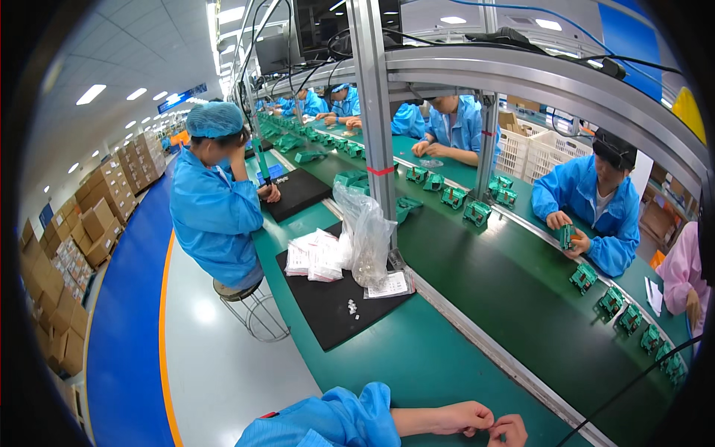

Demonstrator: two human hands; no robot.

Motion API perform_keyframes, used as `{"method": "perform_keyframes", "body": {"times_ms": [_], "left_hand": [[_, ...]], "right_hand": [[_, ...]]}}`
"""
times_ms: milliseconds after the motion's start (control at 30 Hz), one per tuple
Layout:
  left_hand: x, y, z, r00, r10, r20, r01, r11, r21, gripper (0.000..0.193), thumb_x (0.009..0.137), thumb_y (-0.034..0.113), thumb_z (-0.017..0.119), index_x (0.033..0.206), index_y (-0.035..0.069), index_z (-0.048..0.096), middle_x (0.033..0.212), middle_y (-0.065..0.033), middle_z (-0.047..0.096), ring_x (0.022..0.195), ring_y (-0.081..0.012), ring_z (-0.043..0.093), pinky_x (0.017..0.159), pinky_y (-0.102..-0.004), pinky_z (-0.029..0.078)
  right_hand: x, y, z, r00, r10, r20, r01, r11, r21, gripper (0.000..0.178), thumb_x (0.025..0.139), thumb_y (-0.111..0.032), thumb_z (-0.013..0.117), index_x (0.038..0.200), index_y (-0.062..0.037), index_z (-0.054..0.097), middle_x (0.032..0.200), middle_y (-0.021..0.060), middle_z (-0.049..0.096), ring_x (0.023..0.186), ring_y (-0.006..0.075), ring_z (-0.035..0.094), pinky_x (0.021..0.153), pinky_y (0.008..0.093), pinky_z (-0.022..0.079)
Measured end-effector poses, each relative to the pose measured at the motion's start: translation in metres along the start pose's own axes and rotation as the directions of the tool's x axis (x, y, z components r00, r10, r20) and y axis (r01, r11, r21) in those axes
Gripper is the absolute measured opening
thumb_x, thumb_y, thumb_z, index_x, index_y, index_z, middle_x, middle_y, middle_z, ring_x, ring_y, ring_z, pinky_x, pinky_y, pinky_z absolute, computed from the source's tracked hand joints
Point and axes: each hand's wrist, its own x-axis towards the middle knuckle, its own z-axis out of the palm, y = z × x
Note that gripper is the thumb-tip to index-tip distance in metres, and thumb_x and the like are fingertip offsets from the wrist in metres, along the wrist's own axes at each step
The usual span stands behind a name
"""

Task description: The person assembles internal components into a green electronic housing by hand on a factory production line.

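My left hand [463, 419] reaches in from a blue sleeve [335, 417] over the green bench top [424, 372] at the lower edge. Its fingers are curled, and the fingertips meet those of my right hand [509, 431], which is partly cut off by the picture's edge. Both hands are closed in a pinch; anything between the fingertips is too small to make out. Farther off on the bench lies a black mat [316, 316] with a few small white pieces [352, 307], white printed packets [316, 255] and a clear plastic bag [365, 231] of small parts.
Beyond a metal rail [477, 331], a dark green conveyor [484, 276] runs past with several green modules [477, 213] along it. A metal post [375, 112] rises beside the mat. A co-worker in blue [212, 194] sits at the left; another [596, 201] handles a module across the line.
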Motion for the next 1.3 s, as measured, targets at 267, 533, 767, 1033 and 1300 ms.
{"method": "perform_keyframes", "body": {"times_ms": [267, 533, 767, 1033, 1300], "left_hand": [[-0.008, 0.007, 0.014, 0.949, 0.255, -0.183, -0.161, 0.896, 0.414, 0.013, 0.077, 0.015, 0.055, 0.076, 0.002, 0.056, 0.062, -0.0036, 0.054, 0.057, -0.0101, 0.05, 0.053, -0.0236, 0.041], [-0.004, 0.0, 0.008, 0.906, 0.371, -0.205, -0.239, 0.847, 0.475, 0.016, 0.076, 0.016, 0.057, 0.075, 0.001, 0.057, 0.061, -0.0039, 0.054, 0.054, -0.01, 0.049, 0.05, -0.0236, 0.04], [-0.013, 0.007, 0.015, 0.899, 0.392, -0.195, -0.208, 0.774, 0.597, 0.019, 0.077, 0.021, 0.055, 0.075, 0.002, 0.058, 0.062, -0.0043, 0.057, 0.056, -0.0105, 0.052, 0.051, -0.024, 0.042], [-0.006, 0.002, 0.018, 0.889, 0.405, -0.213, -0.221, 0.788, 0.575, 0.016, 0.077, 0.018, 0.053, 0.071, 0.003, 0.057, 0.059, -0.0038, 0.056, 0.053, -0.0108, 0.051, 0.049, -0.0251, 0.041], [-0.01, 0.0, 0.022, 0.866, 0.408, -0.29, -0.212, 0.824, 0.526, 0.015, 0.078, 0.015, 0.051, 0.072, 0.003, 0.057, 0.059, -0.0031, 0.054, 0.05, -0.0097, 0.048, 0.046, -0.0232, 0.039]], "right_hand": [[0.0, 0.003, 0.0, 1.0, -0.003, -0.005, 0.003, 1.0, -0.011, 0.014, 0.062, 0.012, 0.047, 0.064, -0.0016, 0.043, 0.074, 0.013, 0.049, 0.062, 0.0253, 0.049, 0.055, 0.0283, 0.041], [0.006, 0.002, -0.001, 0.999, 0.038, 0.018, -0.037, 0.999, -0.028, 0.012, 0.064, 0.01, 0.048, 0.065, -0.0016, 0.044, 0.075, 0.0138, 0.049, 0.065, 0.0264, 0.05, 0.058, 0.0299, 0.041], [-0.002, 0.004, 0.002, 0.998, 0.0, 0.058, 0.003, 0.998, -0.058, 0.014, 0.063, 0.011, 0.049, 0.067, -0.0024, 0.047, 0.077, 0.0142, 0.05, 0.069, 0.0286, 0.05, 0.06, 0.0317, 0.042], [-0.005, 0.005, -0.001, 0.996, 0.047, 0.073, -0.04, 0.996, -0.083, 0.016, 0.062, 0.012, 0.047, 0.069, -0.0025, 0.047, 0.079, 0.0156, 0.048, 0.07, 0.0302, 0.049, 0.062, 0.034, 0.041], [-0.002, -0.006, 0.0, 0.998, 0.031, 0.052, -0.024, 0.992, -0.122, 0.017, 0.063, 0.01, 0.049, 0.073, -0.003, 0.049, 0.081, 0.0147, 0.048, 0.072, 0.0306, 0.049, 0.064, 0.0346, 0.041]]}}
